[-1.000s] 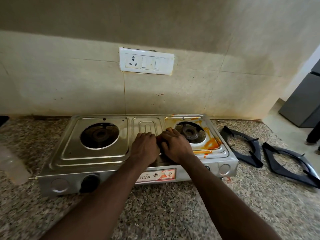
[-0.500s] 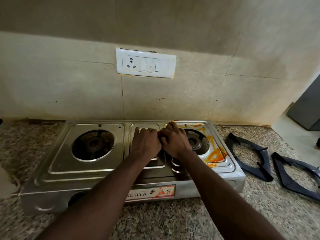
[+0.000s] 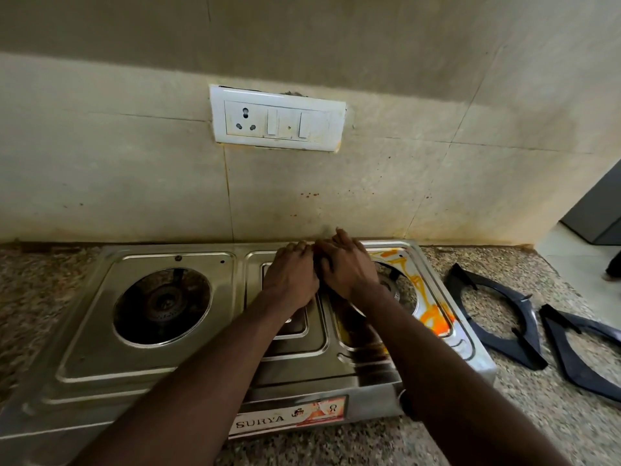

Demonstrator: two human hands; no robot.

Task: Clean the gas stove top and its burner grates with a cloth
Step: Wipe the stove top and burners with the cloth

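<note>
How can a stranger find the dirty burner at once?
Look at the steel stove on the granite counter. Take its right burner, nearest the black grates. Unlike the left burner, its panel carries orange smears.

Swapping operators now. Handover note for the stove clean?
Hands: left hand and right hand are side by side on the rear middle of the stove top, fingers curled down. No cloth can be confirmed under them.
Grates: first grate and second grate lie on the counter, right of the stove.
Done: grates lifted off.
Left: orange spill by the right burner, then both grates.
</note>
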